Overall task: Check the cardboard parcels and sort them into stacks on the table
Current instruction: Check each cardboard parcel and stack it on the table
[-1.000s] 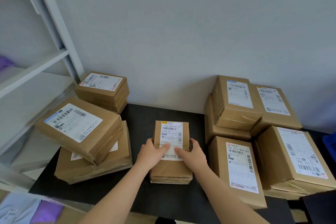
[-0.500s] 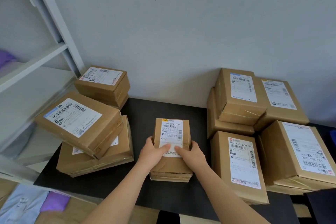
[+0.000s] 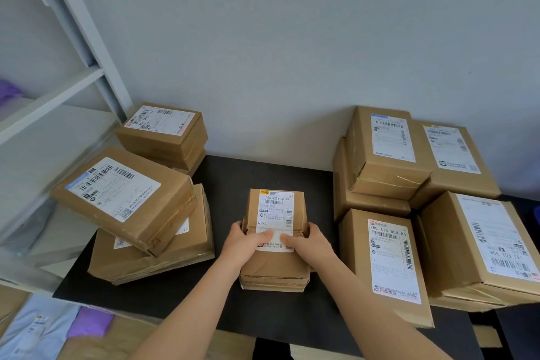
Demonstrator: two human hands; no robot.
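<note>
Little has changed since half a second ago: the small parcel lies at the same spot in the middle of the dark surface, and both hands remain on it. The neighbouring parcels have not shifted either.

The left hand clasps the parcel's left edge and the right hand its right edge. The fingers wrap down over the sides, and both thumbs lie on top, nearly meeting on the lower part of the white shipping label. Each grip is closed around the small parcel. Both forearms reach in from the near edge and converge on it.

To the left, a tilted parcel leans on a wide flat parcel, and a rear parcel sits against the wall beside the white shelving. To the right, a long parcel lies just beside the right hand. A large parcel lies beyond it, and two more labelled parcels are stacked behind, near the wall.
</note>
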